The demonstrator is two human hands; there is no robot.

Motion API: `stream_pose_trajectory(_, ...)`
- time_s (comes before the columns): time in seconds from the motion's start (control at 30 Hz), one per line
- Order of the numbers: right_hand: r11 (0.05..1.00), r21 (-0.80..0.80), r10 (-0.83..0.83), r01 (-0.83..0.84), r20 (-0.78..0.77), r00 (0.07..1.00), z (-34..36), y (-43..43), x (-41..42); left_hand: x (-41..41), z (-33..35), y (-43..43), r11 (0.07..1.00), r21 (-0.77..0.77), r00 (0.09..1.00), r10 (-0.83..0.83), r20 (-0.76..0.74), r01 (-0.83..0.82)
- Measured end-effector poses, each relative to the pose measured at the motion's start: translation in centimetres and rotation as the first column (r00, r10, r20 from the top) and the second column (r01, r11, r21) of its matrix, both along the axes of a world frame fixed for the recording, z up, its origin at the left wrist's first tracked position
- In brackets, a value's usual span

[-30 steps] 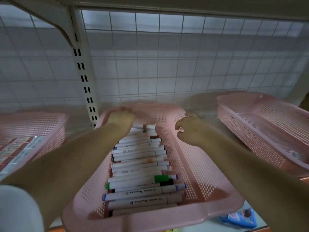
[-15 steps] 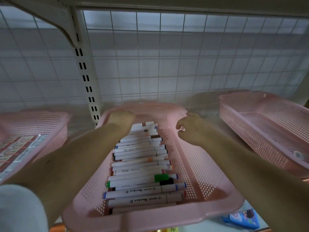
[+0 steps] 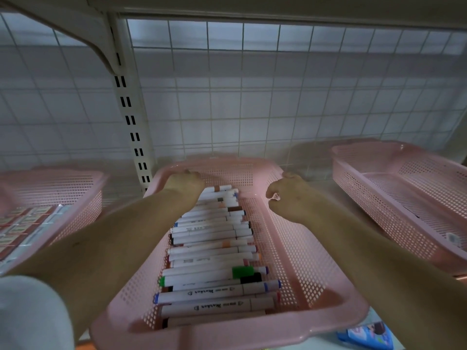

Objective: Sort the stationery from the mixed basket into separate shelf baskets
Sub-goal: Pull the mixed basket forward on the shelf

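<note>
A pink perforated basket [image 3: 316,279] sits on the shelf in front of me, holding a row of several white markers [image 3: 212,248] along its left side. My left hand [image 3: 185,181] is curled over the basket's far left rim. My right hand [image 3: 290,195] is curled at the far right rim, thumb toward the inside; whether it grips the rim is unclear. Both forearms reach over the basket.
A second pink basket [image 3: 404,198] at the right holds one small white item [image 3: 452,238]. A third pink basket [image 3: 63,198] at the left holds flat packets. A wire grid back panel and slotted upright [image 3: 131,122] stand behind. A blue item [image 3: 366,335] lies lower right.
Both hands stay at the basket's far end, with my right hand shifted slightly toward the far right corner. The view has tilted a little; the basket looks slightly farther back.
</note>
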State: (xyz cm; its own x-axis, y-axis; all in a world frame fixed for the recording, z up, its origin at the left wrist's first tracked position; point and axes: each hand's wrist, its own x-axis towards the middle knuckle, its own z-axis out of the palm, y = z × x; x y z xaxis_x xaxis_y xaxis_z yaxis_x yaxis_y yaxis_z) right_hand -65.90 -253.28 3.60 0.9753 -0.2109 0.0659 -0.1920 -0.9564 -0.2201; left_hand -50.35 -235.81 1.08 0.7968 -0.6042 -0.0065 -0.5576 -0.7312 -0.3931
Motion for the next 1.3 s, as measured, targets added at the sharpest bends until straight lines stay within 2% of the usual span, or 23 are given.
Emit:
stream_pose_trajectory(0.1, 1.0, -0.002, 0.006, -0.006, 0.001, 1.0, 0.0, 0.0, 0.0, -0.5, 0.4, -0.1, 0.995, -0.09, 0.999, -0.029, 0.017, 0.03)
stream_pose_trajectory(0.17, 1.0, 0.002, 0.006, -0.006, 0.0, 1.0, 0.0, 0.0, 0.0, -0.8, 0.7, -0.1, 0.991, -0.134, 0.999, -0.021, -0.027, 0.017)
stream_pose_trajectory(0.3, 1.0, 0.004, 0.002, -0.002, 0.005, 1.0, -0.1, -0.1, 0.1, -1.0, 0.5, 0.3, 0.994, -0.103, 0.995, -0.039, -0.097, 0.029)
stream_pose_trajectory(0.5, 1.0, -0.013, -0.007, 0.007, -0.004, 1.0, -0.2, -0.1, 0.3, -0.8, 0.4, 0.4, 0.992, -0.117, 0.996, -0.049, -0.081, 0.039)
stream_pose_trajectory(0.6, 0.998, -0.066, -0.014, 0.011, -0.042, 0.999, -0.1, 0.1, 0.3, -0.7, 0.7, 0.3, 0.993, -0.113, 0.997, -0.051, -0.054, 0.044)
stream_pose_trajectory(0.73, 0.978, -0.21, 0.0, -0.01, -0.046, 0.999, 0.8, 0.9, -0.1, -1.0, 1.8, 1.1, 0.978, -0.186, 0.996, -0.092, 0.009, 0.092)
stream_pose_trajectory(0.83, 0.964, -0.262, 0.046, -0.048, -0.016, 0.999, 1.3, 1.3, 0.0, -1.8, 3.7, 2.4, 0.96, -0.24, 0.99, -0.14, 0.034, 0.144)
stream_pose_trajectory(0.93, 0.966, -0.24, 0.104, -0.095, 0.023, 0.994, 1.6, 1.9, 0.3, -3.2, 5.4, 4.5, 0.914, -0.352, 0.979, -0.192, 0.066, 0.202)
stream_pose_trajectory(1.07, 0.932, -0.274, 0.284, -0.237, 0.149, 0.947, 2.2, 3.9, 0.8, -5.7, 6.3, 8.3, 0.842, -0.472, 0.965, -0.228, 0.132, 0.263)
stream_pose_trajectory(1.23, 0.846, -0.317, 0.48, -0.428, 0.106, 0.871, 4.7, 8.9, 1.1, -9.3, 6.7, 13.9, 0.863, -0.473, 0.981, -0.127, 0.145, 0.181)
stream_pose_trajectory(1.3, 0.824, -0.314, 0.52, -0.472, 0.087, 0.85, 5.3, 11.4, 1.0, -10.4, 7.1, 16.4, 0.888, -0.424, 0.98, -0.121, 0.156, 0.177)
